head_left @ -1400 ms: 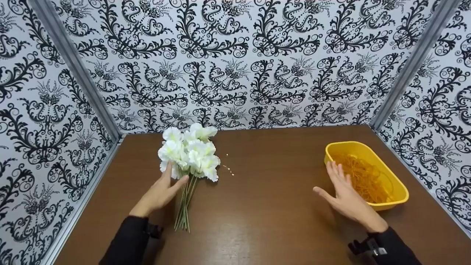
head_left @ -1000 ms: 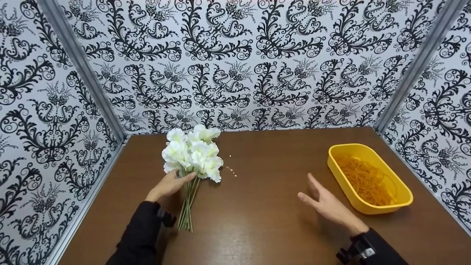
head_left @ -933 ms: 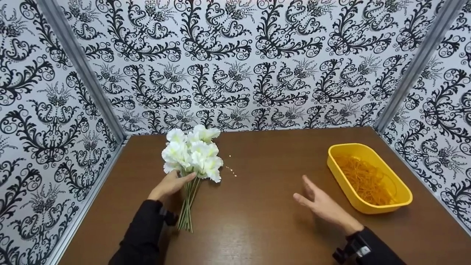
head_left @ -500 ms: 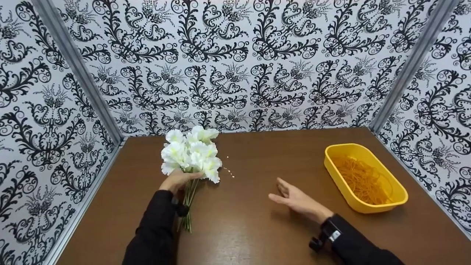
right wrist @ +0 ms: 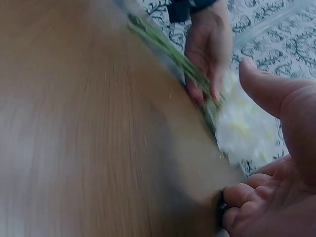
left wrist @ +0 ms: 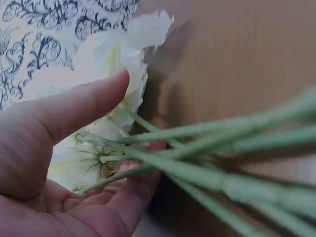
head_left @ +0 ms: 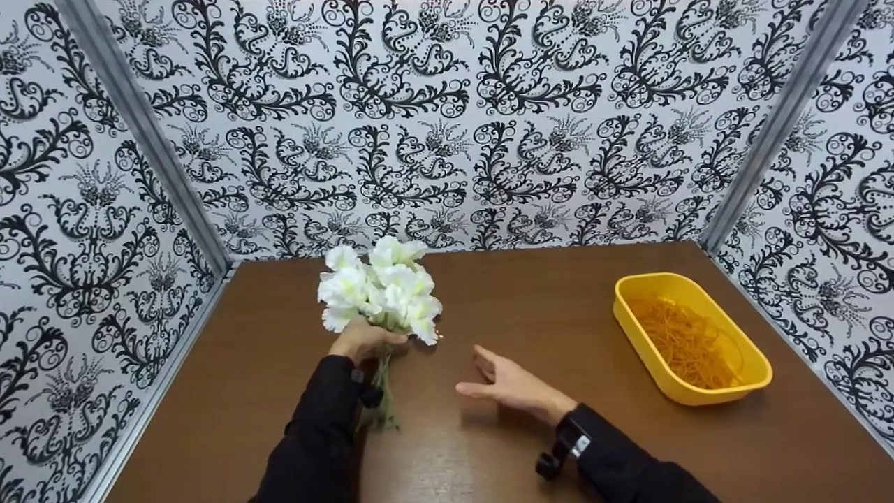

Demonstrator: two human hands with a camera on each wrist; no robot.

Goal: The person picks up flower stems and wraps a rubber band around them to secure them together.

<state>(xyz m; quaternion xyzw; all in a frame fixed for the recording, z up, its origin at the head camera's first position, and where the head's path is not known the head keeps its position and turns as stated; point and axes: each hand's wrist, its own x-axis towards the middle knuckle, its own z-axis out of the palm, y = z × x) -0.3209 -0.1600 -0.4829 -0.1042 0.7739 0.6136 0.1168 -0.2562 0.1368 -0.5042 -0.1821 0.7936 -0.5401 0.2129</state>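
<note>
A bunch of white artificial flowers (head_left: 391, 286) with long green stems (left wrist: 197, 173) is in my left hand (head_left: 367, 340). The fingers and thumb of that hand go round the stems just below the blossoms. In the head view the stem ends are blurred and hang toward the table's near side. My right hand (head_left: 513, 384) is to the right of the bunch, holding nothing, its thumb spread from the fingers. In the right wrist view the blossoms (right wrist: 242, 128) appear beyond the right thumb, apart from it.
A yellow tub (head_left: 698, 398) stands at the right on the brown table (head_left: 531, 300), with a tangle of orange-brown strands (head_left: 684, 342) in it. Patterned black-and-white walls (head_left: 447, 140) with grey metal posts (head_left: 775, 133) enclose the table's back and sides.
My left hand has closed round the stems and moved the bunch slightly right. My right hand has come left, away from the tub, toward the flowers.
</note>
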